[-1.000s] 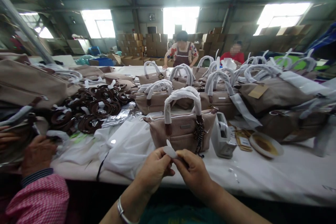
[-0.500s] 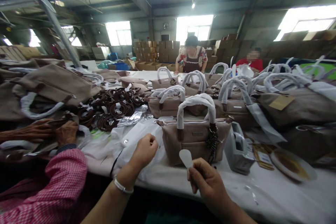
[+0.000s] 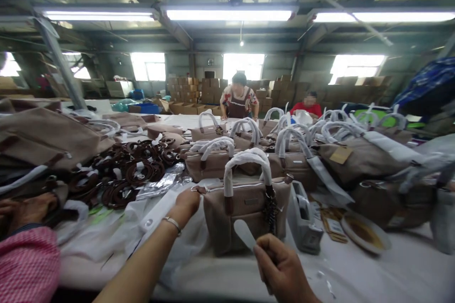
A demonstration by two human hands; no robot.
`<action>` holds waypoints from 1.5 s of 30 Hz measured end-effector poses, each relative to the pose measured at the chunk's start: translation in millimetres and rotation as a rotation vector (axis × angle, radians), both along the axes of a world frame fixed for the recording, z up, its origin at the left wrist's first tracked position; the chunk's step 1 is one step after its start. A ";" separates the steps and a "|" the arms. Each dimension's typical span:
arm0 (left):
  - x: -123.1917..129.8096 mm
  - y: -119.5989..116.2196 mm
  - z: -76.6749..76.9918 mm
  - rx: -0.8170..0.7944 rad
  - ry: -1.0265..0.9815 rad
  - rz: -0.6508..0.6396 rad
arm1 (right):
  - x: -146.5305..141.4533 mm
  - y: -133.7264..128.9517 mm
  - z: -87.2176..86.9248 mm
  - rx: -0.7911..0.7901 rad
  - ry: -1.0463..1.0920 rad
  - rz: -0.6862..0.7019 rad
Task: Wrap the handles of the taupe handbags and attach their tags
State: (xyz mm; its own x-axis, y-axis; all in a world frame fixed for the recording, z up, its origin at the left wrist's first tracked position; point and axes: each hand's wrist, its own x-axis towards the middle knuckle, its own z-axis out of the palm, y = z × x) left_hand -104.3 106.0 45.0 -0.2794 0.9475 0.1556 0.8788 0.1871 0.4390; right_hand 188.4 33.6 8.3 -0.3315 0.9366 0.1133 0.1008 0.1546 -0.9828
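Observation:
A ribbed taupe handbag (image 3: 231, 227) stands upright on the white-covered table, its handles (image 3: 249, 157) wrapped in white and a dark tassel charm (image 3: 272, 210) hanging at its right. My left hand (image 3: 188, 201) is closed at the bag's upper left corner, by the metal ring at the zipper end; its fingertips are partly hidden. In front of the bag, my right hand (image 3: 277, 262) pinches a flat white paddle-shaped piece (image 3: 244, 234), which points up and left.
Coiled brown straps (image 3: 138, 173) lie at the left, near a co-worker's checked pink sleeve (image 3: 30, 262). A grey tape dispenser (image 3: 307, 229), tags (image 3: 332, 225) and a tape roll (image 3: 366, 232) sit at the right. More handbags (image 3: 295, 165) stand behind; two people are farther back.
The view has tilted up and shifted right. My left hand has moved from beside the bag to its upper left corner. My right hand still holds the white piece, now tilted more.

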 end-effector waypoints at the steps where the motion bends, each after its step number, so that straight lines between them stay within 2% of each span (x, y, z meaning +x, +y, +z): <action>1: -3.4 0.5 10.1 0.032 0.027 0.009 | 3.7 6.6 1.9 -0.054 0.023 -0.034; 3: -5.4 4.6 36.9 0.168 0.092 0.050 | 9.6 22.3 7.6 -0.134 0.072 -0.093; 5: 2.9 12.5 68.8 0.385 0.117 0.054 | 10.6 38.8 15.9 -0.167 0.130 -0.135; 7: 21.8 22.4 99.1 0.546 0.073 -0.101 | 5.5 53.7 25.8 -0.166 0.186 -0.154; 9: 45.9 32.4 121.8 0.524 -0.002 -0.398 | -3.7 65.9 35.6 -0.150 0.233 -0.155; 11: 68.2 40.8 134.5 0.393 -0.052 -0.635 | -13.3 76.0 43.8 -0.145 0.270 -0.149; 13: 83.8 46.2 138.9 0.285 -0.072 -0.693 | -20.7 84.6 50.2 -0.161 0.306 -0.145; 15: 92.0 47.5 137.8 0.254 -0.090 -0.680 | -25.6 91.9 55.6 -0.185 0.340 -0.145; 18: 95.8 42.2 131.3 0.307 -0.154 -0.695 | -31.5 98.6 64.2 -0.222 0.421 -0.147; 21: 94.3 34.3 122.0 0.249 -0.385 -0.701 | -38.2 99.1 72.0 -0.280 0.558 -0.101; 25: 83.6 31.5 106.1 0.068 -0.796 -0.574 | -43.7 96.3 75.9 -0.335 0.655 -0.069; 30: 64.8 34.4 87.3 0.058 -0.944 -0.442 | -41.8 96.7 74.5 -0.276 0.648 -0.118; 34: 55.8 37.7 86.1 0.073 -0.942 -0.414 | -41.1 96.1 72.6 -0.251 0.600 -0.131; 39: 48.7 46.9 87.4 0.092 -0.812 -0.440 | -44.5 95.2 71.1 -0.230 0.561 -0.117; 45: 40.0 42.4 55.7 0.055 -0.648 -0.430 | -45.6 96.4 72.0 -0.198 0.558 -0.094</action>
State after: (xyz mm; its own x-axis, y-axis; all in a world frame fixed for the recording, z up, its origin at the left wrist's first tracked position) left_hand -64.4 148.4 100.8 0.0597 0.9888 0.1368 0.4345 -0.1491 0.8883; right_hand 142.8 130.0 80.4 -0.1868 0.9801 0.0669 -0.4348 -0.0215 -0.9003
